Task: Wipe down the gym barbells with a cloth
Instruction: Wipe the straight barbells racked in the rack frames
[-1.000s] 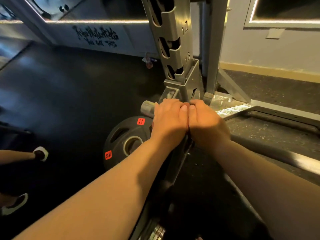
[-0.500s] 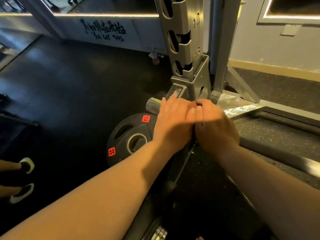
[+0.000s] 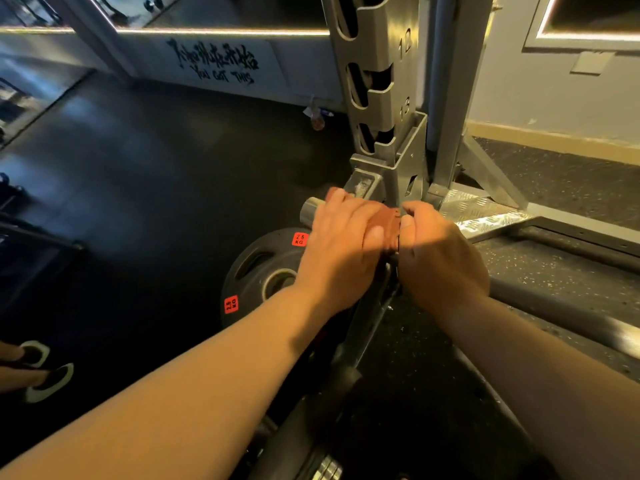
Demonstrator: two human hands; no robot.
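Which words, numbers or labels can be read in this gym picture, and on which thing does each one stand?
"25 KG": upper orange sticker on the black round weight plate.
"25 KG": lower orange sticker on the same plate, turned sideways.
"12" and "13": marked on the grey steel rack upright.
"YOU GOT THIS": black handwriting on the white wall panel.
Black scrawl above that line: not readable.
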